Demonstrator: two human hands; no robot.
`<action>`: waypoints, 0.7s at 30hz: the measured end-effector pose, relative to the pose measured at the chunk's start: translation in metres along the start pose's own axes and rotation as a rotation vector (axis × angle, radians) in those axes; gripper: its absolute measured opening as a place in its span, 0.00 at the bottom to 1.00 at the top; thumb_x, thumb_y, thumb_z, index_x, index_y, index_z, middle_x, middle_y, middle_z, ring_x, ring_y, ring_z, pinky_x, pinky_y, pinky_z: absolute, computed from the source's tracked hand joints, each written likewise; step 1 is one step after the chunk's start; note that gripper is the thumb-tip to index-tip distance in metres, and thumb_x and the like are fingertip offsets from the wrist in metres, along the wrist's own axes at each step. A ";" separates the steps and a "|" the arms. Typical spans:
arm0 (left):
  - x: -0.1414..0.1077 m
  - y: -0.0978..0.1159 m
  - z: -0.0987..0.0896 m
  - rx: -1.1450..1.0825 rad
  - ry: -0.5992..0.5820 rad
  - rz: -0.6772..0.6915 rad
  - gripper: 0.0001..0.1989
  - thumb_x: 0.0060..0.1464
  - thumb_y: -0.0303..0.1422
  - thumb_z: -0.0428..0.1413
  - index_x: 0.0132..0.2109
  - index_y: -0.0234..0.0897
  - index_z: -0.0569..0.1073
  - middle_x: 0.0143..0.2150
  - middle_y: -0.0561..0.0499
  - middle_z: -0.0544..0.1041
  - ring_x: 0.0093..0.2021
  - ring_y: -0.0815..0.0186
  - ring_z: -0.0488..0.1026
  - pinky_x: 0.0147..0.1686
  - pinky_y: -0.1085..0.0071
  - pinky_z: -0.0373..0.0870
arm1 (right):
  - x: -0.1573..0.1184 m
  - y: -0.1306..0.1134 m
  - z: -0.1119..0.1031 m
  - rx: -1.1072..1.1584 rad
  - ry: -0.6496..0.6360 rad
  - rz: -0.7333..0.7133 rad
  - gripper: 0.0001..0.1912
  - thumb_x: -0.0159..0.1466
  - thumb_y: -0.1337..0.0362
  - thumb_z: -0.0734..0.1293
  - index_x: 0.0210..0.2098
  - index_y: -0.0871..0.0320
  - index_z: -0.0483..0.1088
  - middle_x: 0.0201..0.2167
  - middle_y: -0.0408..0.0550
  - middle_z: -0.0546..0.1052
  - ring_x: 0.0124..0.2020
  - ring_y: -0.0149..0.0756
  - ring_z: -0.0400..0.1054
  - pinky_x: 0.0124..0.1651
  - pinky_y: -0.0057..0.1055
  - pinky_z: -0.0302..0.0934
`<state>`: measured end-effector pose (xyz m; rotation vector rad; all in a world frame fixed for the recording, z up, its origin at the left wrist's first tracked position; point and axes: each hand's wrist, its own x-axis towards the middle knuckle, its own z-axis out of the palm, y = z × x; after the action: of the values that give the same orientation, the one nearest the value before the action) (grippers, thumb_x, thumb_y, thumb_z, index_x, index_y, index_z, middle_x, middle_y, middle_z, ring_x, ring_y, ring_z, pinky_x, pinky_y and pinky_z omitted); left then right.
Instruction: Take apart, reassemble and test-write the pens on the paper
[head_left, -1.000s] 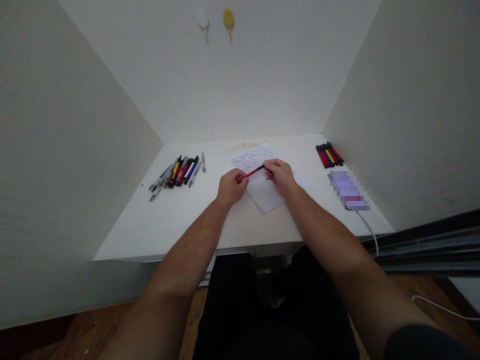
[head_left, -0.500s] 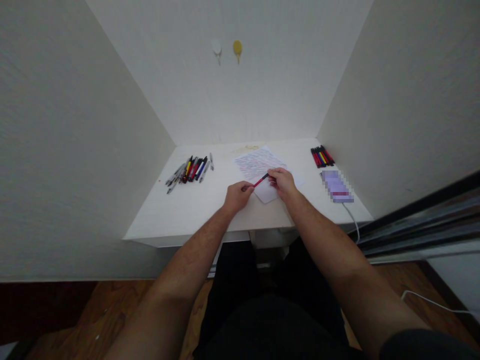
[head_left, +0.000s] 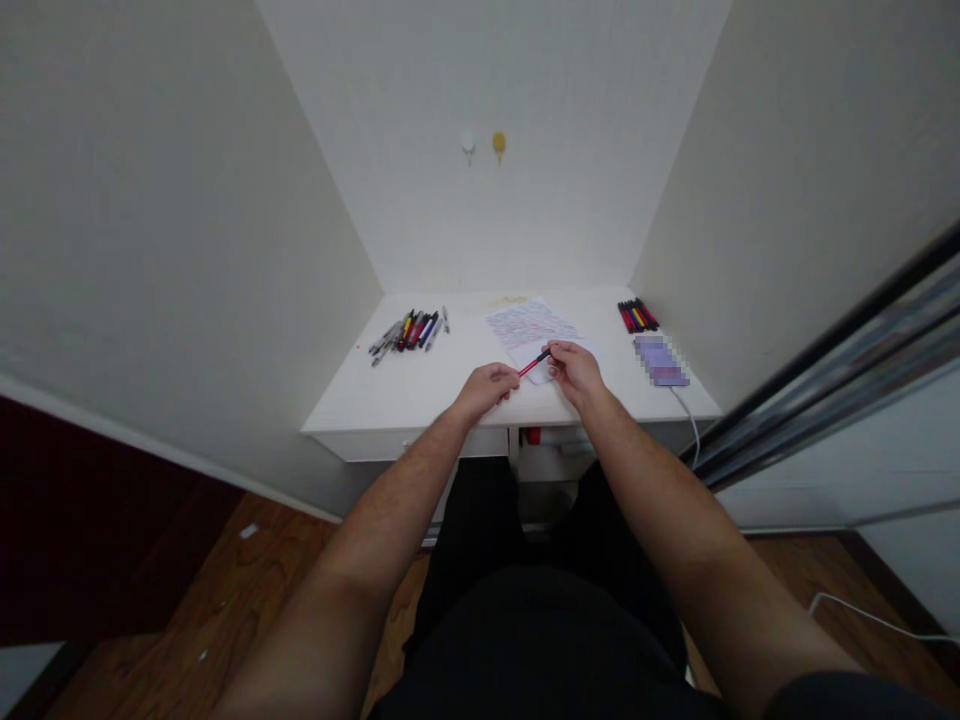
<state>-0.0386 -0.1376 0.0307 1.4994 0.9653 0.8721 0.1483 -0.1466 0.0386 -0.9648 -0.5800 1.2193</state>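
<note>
A slim red and black pen (head_left: 532, 365) is held between my two hands, above the lower part of the scribbled paper (head_left: 531, 328). My left hand (head_left: 487, 390) pinches its red end. The fingertips of my right hand (head_left: 574, 370) grip the black end. The pen slants up to the right. Blue and red scribbles cover much of the sheet, and its right lower part is partly hidden by my right hand.
Several loose pens and markers (head_left: 416, 330) lie on the left of the white desk (head_left: 420, 395). A row of markers (head_left: 637, 316) sits at the back right, with a blurred phone (head_left: 661, 361) and its white cable (head_left: 688, 415) in front. Walls enclose the desk.
The camera view has shifted, so the desk appears smaller and further right. Both hands still hold the pen; the fingers of my left hand look slightly more spread.
</note>
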 end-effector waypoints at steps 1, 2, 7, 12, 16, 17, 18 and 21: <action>-0.004 0.000 0.001 0.031 0.018 0.010 0.12 0.44 0.36 0.61 0.36 0.33 0.76 0.25 0.53 0.74 0.23 0.73 0.64 0.23 0.75 0.58 | -0.004 -0.001 0.000 -0.005 0.005 -0.005 0.05 0.54 0.73 0.69 0.29 0.59 0.74 0.29 0.43 0.78 0.22 0.22 0.64 0.20 0.18 0.57; -0.008 -0.001 0.002 0.059 0.038 0.019 0.13 0.43 0.35 0.62 0.37 0.33 0.77 0.25 0.54 0.73 0.24 0.73 0.64 0.24 0.75 0.58 | -0.007 -0.002 -0.001 -0.009 0.005 -0.010 0.04 0.54 0.73 0.69 0.29 0.59 0.74 0.29 0.43 0.78 0.22 0.22 0.64 0.20 0.18 0.57; -0.021 0.001 0.009 0.114 0.055 0.035 0.11 0.47 0.36 0.58 0.34 0.32 0.78 0.23 0.54 0.71 0.23 0.73 0.63 0.23 0.75 0.57 | -0.022 -0.009 -0.004 -0.006 -0.022 -0.036 0.05 0.56 0.74 0.68 0.29 0.59 0.73 0.28 0.42 0.78 0.22 0.23 0.64 0.20 0.19 0.58; -0.024 0.003 0.015 0.007 -0.023 -0.033 0.10 0.53 0.36 0.54 0.37 0.33 0.75 0.22 0.54 0.71 0.20 0.74 0.62 0.21 0.75 0.56 | -0.029 -0.012 -0.008 -0.031 -0.053 -0.036 0.05 0.55 0.73 0.68 0.30 0.58 0.74 0.29 0.42 0.78 0.22 0.23 0.64 0.21 0.18 0.59; -0.013 -0.001 0.017 0.069 -0.001 -0.021 0.09 0.52 0.36 0.55 0.37 0.35 0.72 0.24 0.54 0.73 0.19 0.74 0.61 0.20 0.75 0.55 | -0.018 -0.009 -0.014 -0.024 -0.033 -0.035 0.05 0.54 0.73 0.68 0.30 0.58 0.73 0.29 0.42 0.78 0.22 0.23 0.64 0.21 0.18 0.60; -0.008 -0.002 0.017 0.108 0.000 -0.008 0.09 0.51 0.35 0.57 0.37 0.35 0.73 0.25 0.54 0.73 0.20 0.73 0.62 0.21 0.75 0.56 | -0.014 -0.008 -0.015 -0.025 -0.023 -0.027 0.05 0.54 0.73 0.68 0.30 0.58 0.73 0.28 0.42 0.78 0.22 0.23 0.64 0.21 0.18 0.60; -0.003 -0.004 0.017 0.153 0.007 0.012 0.10 0.48 0.35 0.59 0.37 0.34 0.73 0.25 0.54 0.74 0.21 0.73 0.63 0.22 0.75 0.57 | -0.008 -0.007 -0.017 -0.029 -0.011 -0.016 0.05 0.54 0.73 0.68 0.29 0.58 0.73 0.28 0.42 0.78 0.22 0.23 0.64 0.21 0.18 0.60; 0.015 -0.009 0.014 0.300 0.054 0.088 0.08 0.46 0.32 0.60 0.35 0.34 0.75 0.28 0.53 0.75 0.28 0.70 0.69 0.29 0.74 0.63 | 0.012 -0.002 -0.019 -0.031 0.009 0.022 0.05 0.54 0.73 0.68 0.29 0.58 0.72 0.28 0.42 0.78 0.21 0.23 0.64 0.20 0.18 0.59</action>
<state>-0.0206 -0.1290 0.0201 1.7923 1.1136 0.8615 0.1681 -0.1413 0.0290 -1.0043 -0.5840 1.2285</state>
